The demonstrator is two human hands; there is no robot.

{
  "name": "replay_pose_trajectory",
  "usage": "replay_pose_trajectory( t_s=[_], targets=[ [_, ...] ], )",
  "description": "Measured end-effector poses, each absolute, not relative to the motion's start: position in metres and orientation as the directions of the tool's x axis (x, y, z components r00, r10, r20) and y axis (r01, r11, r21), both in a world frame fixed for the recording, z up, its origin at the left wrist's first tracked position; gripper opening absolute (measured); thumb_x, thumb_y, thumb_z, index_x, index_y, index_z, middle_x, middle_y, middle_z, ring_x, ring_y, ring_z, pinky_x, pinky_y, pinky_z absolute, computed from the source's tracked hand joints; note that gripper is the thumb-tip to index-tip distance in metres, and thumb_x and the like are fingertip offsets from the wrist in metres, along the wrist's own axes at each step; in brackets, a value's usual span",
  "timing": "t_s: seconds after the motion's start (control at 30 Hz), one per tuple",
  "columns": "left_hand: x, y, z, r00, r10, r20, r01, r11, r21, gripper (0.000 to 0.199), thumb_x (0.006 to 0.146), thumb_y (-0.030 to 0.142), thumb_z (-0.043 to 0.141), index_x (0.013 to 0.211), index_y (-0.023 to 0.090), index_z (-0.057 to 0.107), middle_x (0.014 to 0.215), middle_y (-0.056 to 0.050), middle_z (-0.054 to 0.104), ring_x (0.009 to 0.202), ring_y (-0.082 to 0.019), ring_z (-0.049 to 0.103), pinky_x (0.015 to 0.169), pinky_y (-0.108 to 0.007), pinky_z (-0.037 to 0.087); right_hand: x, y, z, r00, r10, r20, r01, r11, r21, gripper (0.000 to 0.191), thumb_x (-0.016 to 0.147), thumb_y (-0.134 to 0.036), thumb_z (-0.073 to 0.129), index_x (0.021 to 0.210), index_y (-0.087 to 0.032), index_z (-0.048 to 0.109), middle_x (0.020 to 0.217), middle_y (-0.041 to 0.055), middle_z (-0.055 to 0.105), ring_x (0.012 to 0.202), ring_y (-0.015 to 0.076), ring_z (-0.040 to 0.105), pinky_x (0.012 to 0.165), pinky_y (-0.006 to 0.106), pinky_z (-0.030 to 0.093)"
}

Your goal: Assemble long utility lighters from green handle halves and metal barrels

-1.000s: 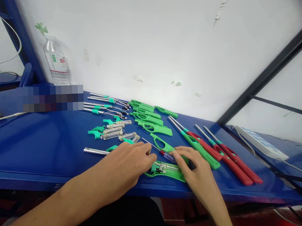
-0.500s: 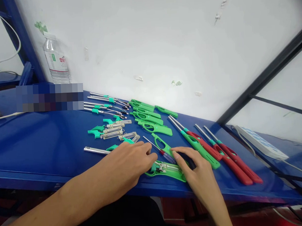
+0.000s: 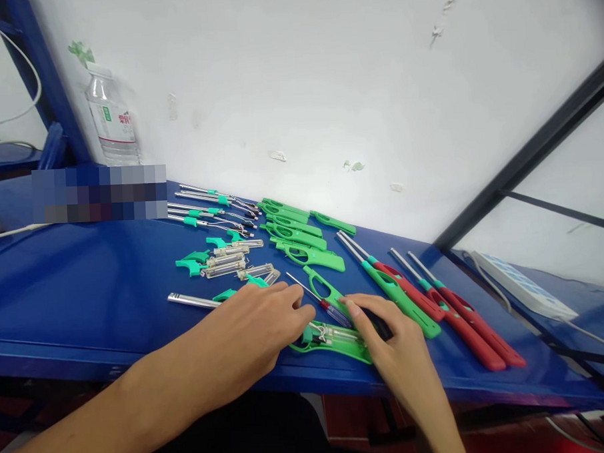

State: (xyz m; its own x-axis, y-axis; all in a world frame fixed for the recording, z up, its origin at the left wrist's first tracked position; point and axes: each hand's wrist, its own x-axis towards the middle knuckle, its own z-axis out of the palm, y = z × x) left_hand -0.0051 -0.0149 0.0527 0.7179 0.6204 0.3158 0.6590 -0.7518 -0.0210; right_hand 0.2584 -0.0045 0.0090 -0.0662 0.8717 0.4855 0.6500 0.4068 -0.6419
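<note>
Fingers (image 3: 296,310) of your left hand (image 3: 256,318) are bent over the left end of an open green lighter shell (image 3: 355,350), at the near edge of the desk (image 3: 109,288) in the head view; your hand hides whatever they pinch. A metal tube (image 3: 190,299) juts out to its left. Your right hand (image 3: 394,326) arches over the shell's other end, thumb and index finger slightly apart; whether they grip anything, you cannot tell. White wires (image 3: 317,332) and a clear tank (image 3: 341,335) sit inside the shell. Just beyond, a screwdriver (image 3: 333,311) lies beside a second green shell (image 3: 322,286).
</note>
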Motion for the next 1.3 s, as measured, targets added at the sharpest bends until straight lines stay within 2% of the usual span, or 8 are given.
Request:
replay_pose_trajectory(
  t_s=[0.13,0.47,0.6,0.73,0.93,1.13,1.3],
  targets=[
    [-0.004,-0.0165,0.0573,0.716,0.645,0.267,0.67,-0.742,-0.006,0.035,0.087,-0.01,0.063,0.097,0.023,0.058,0.099,-0.001,0.064,0.076,-0.022,0.061,0.059,-0.037,0.032,0.2574,-0.0053,0.0098,-0.061,0.878,0.476,0.662,0.392,-0.638,0.026,0.105,-0.049,0.067,0.106,-0.029,0.083,0.113,0.0068,0.085,0.109,0.0333,0.077,0.101,0.049,0.057],
    [-0.0029,-0.0174,0.0574,0.708,0.659,0.254,0.684,-0.73,-0.01,0.037,0.084,-0.01,0.06,0.1,0.024,0.056,0.097,-0.002,0.064,0.081,-0.023,0.063,0.059,-0.037,0.03,0.2573,-0.0066,0.0112,-0.062,0.874,0.481,0.675,0.392,-0.625,0.024,0.103,-0.047,0.068,0.104,-0.03,0.084,0.112,0.004,0.085,0.108,0.0309,0.078,0.1,0.045,0.055],
    [-0.0013,-0.0182,0.0587,0.698,0.661,0.277,0.687,-0.726,0.002,0.041,0.08,-0.012,0.055,0.101,0.024,0.055,0.097,-0.002,0.063,0.079,-0.024,0.061,0.059,-0.038,0.029,0.2567,-0.0068,0.0121,-0.058,0.883,0.465,0.676,0.377,-0.632,0.024,0.102,-0.048,0.069,0.105,-0.03,0.084,0.114,0.0039,0.085,0.11,0.0308,0.077,0.102,0.045,0.055],
    [-0.0016,-0.0181,0.055,0.695,0.644,0.319,0.681,-0.732,-0.006,0.043,0.078,-0.011,0.054,0.102,0.024,0.054,0.1,-0.003,0.064,0.087,-0.026,0.064,0.059,-0.038,0.029,0.2571,-0.0071,0.012,-0.063,0.886,0.46,0.681,0.375,-0.629,0.023,0.102,-0.048,0.069,0.107,-0.03,0.084,0.114,0.0036,0.084,0.11,0.0301,0.077,0.102,0.044,0.055],
    [-0.0042,-0.0171,0.0496,0.696,0.636,0.335,0.673,-0.739,0.005,0.042,0.08,-0.01,0.055,0.103,0.024,0.054,0.099,-0.003,0.062,0.077,-0.025,0.059,0.059,-0.037,0.028,0.2575,-0.0077,0.0114,-0.062,0.882,0.467,0.68,0.38,-0.627,0.023,0.102,-0.048,0.07,0.106,-0.03,0.084,0.113,0.0035,0.084,0.109,0.0303,0.077,0.102,0.044,0.055],
    [-0.0058,-0.0176,0.0517,0.699,0.655,0.286,0.676,-0.736,0.032,0.039,0.085,-0.011,0.055,0.103,0.023,0.06,0.098,-0.003,0.063,0.076,-0.024,0.058,0.061,-0.039,0.029,0.2567,-0.007,0.0113,-0.051,0.891,0.45,0.671,0.365,-0.646,0.023,0.101,-0.048,0.07,0.105,-0.031,0.085,0.113,0.0037,0.085,0.109,0.0308,0.077,0.101,0.044,0.056],
    [-0.009,-0.0177,0.0575,0.679,0.692,0.244,0.692,-0.715,0.099,0.034,0.092,-0.009,0.055,0.097,0.023,0.064,0.097,-0.002,0.066,0.075,-0.022,0.058,0.063,-0.039,0.031,0.2582,-0.0056,0.0105,-0.027,0.892,0.452,0.652,0.358,-0.668,0.024,0.099,-0.049,0.072,0.104,-0.03,0.086,0.113,0.005,0.086,0.109,0.0326,0.078,0.101,0.046,0.057]
  ],
)
